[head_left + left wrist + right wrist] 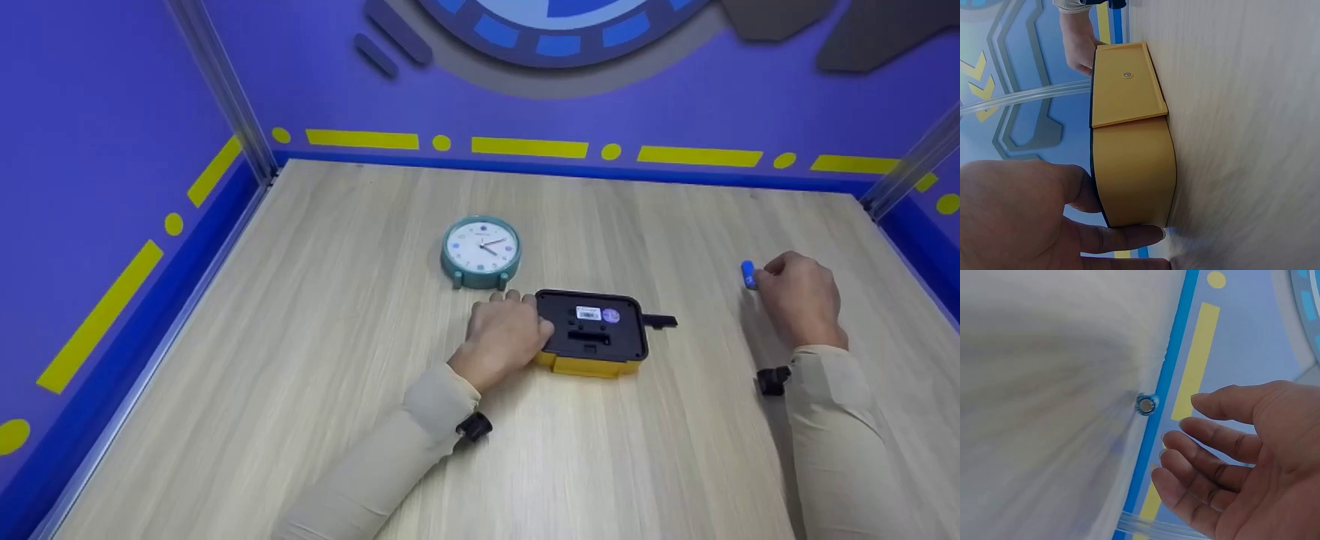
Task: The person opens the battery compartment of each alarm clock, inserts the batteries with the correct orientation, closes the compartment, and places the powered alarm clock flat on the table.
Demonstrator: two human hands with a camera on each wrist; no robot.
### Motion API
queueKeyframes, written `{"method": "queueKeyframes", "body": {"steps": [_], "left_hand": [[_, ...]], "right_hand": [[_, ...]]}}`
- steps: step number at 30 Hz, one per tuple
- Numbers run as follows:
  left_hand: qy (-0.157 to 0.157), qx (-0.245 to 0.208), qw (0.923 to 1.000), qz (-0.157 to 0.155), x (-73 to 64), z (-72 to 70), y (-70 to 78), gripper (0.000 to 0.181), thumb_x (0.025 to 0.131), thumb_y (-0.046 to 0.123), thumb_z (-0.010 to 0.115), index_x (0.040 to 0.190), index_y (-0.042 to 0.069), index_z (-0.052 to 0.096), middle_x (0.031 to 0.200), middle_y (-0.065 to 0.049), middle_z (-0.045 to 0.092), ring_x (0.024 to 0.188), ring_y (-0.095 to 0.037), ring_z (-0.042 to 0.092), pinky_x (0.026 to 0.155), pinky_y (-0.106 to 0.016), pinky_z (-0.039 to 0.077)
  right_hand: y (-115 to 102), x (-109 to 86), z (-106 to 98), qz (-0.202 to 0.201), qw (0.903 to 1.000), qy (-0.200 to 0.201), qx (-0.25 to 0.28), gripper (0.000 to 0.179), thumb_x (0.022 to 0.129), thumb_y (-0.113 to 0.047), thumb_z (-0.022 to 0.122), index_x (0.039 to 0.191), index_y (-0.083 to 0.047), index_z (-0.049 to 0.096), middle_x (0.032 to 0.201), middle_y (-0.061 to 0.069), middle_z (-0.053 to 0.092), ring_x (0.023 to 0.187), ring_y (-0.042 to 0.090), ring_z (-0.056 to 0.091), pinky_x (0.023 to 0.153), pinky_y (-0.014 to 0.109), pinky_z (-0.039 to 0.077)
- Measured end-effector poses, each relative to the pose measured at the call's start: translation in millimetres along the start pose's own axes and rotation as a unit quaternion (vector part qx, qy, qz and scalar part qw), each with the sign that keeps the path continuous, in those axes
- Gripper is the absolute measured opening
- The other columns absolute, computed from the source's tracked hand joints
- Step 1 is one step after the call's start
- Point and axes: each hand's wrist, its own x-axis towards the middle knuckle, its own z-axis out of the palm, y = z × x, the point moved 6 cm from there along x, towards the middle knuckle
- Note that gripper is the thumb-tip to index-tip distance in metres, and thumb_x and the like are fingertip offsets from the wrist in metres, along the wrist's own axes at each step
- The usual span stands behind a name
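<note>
My left hand (504,335) holds the left end of a yellow box with a black upper face (619,334). In the left wrist view the thumb lies at the black edge and a finger touches the yellow end of the box (1134,169). The upper face carries a white label, a round purple sticker and a narrow slot. Towards the right, my right hand (799,300) is beside a small blue battery (748,275). The right wrist view shows a gap between the loosely bent fingers and the battery (1145,404), whose metal end faces the camera.
A round teal clock (481,247) lies face up behind my left hand. From the box's right side a flat black piece (661,321) sticks out; whether it is attached cannot be told. Blue panels (525,112) border the wooden table (360,300) at the back and sides.
</note>
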Motion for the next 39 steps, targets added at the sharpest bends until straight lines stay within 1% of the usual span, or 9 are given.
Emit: {"method": "queueKeyframes", "body": {"steps": [4,11,13,18,20,25,29,32,39], "left_hand": [[0.012,0.003,0.9999,0.004,-0.9,-2.0,0.4,0.044,0.109,0.04,0.047,0.125,0.005,0.069,0.107,-0.01,0.066,0.095,-0.026,0.062,0.078,-0.047,0.057],[0.019,0.0,0.9998,0.003,-1.0,-1.4,-0.4,0.043,0.109,0.039,0.048,0.124,0.005,0.069,0.104,-0.009,0.065,0.093,-0.026,0.061,0.075,-0.045,0.056],[0.02,-0.001,0.9998,0.003,-1.0,-1.7,-0.7,0.042,0.108,0.039,0.049,0.122,0.005,0.07,0.104,-0.009,0.065,0.093,-0.026,0.061,0.074,-0.045,0.057],[0.016,-0.002,0.9999,0.0,-1.1,-2.3,-0.6,0.042,0.108,0.039,0.049,0.121,0.005,0.069,0.104,-0.009,0.065,0.092,-0.026,0.061,0.074,-0.045,0.056],[0.015,-0.003,0.9999,-0.001,-1.1,-2.3,-0.2,0.042,0.108,0.038,0.049,0.121,0.005,0.069,0.104,-0.009,0.065,0.091,-0.025,0.06,0.073,-0.044,0.056],[0.01,-0.005,0.9999,-0.001,-1.2,-2.1,0.5,0.042,0.108,0.038,0.048,0.122,0.004,0.069,0.105,-0.01,0.065,0.089,-0.025,0.06,0.072,-0.043,0.055],[0.008,-0.003,1.0,0.0,-1.2,-1.0,0.2,0.044,0.109,0.038,0.047,0.125,0.004,0.069,0.107,-0.01,0.065,0.093,-0.026,0.061,0.075,-0.045,0.056],[0.012,0.0,0.9999,0.002,-1.5,-0.7,0.1,0.043,0.108,0.038,0.047,0.126,0.005,0.069,0.108,-0.01,0.065,0.095,-0.027,0.062,0.076,-0.046,0.056],[0.006,0.01,0.9999,0.001,-1.0,-1.2,0.3,0.047,0.109,0.04,0.046,0.132,0.005,0.068,0.111,-0.011,0.066,0.099,-0.027,0.063,0.078,-0.046,0.057]], "right_hand": [[3,1.0,1,-0.004,1.0,0.0,-0.002,0.036,0.105,-0.019,0.06,0.112,0.015,0.068,0.102,0.032,0.069,0.085,0.04,0.063,0.067,0.045,0.046],[9,3.0,5,0.021,0.9994,-0.029,0.001,0.038,0.106,-0.021,0.06,0.119,0.014,0.066,0.107,0.032,0.067,0.089,0.039,0.061,0.067,0.042,0.046],[10,3.9,6,0.022,0.9991,-0.037,0.0,0.038,0.106,-0.021,0.06,0.119,0.014,0.066,0.109,0.033,0.067,0.091,0.04,0.062,0.069,0.044,0.047],[13,5.9,8,0.025,0.9979,-0.058,0.006,0.041,0.106,-0.023,0.062,0.121,0.016,0.066,0.115,0.036,0.066,0.1,0.046,0.062,0.08,0.054,0.049],[15,6.6,9,0.026,0.9975,-0.065,0.009,0.042,0.106,-0.023,0.062,0.121,0.016,0.066,0.116,0.036,0.066,0.101,0.047,0.062,0.081,0.055,0.049],[16,8.3,9,0.017,0.9975,-0.068,0.003,0.037,0.104,-0.019,0.063,0.117,0.015,0.068,0.112,0.035,0.068,0.097,0.045,0.062,0.074,0.046,0.047],[16,8.9,8,0.002,0.9973,-0.073,-0.002,0.031,0.101,-0.014,0.062,0.112,0.014,0.069,0.103,0.032,0.069,0.09,0.043,0.063,0.068,0.041,0.046],[15,8.4,8,-0.002,0.9962,-0.087,-0.001,0.028,0.099,-0.012,0.063,0.111,0.013,0.069,0.1,0.031,0.069,0.087,0.041,0.061,0.066,0.04,0.045],[18,4.6,4,-0.002,0.9905,-0.137,0.007,0.027,0.098,-0.008,0.068,0.117,0.012,0.068,0.104,0.03,0.067,0.09,0.039,0.058,0.068,0.038,0.046]]}}
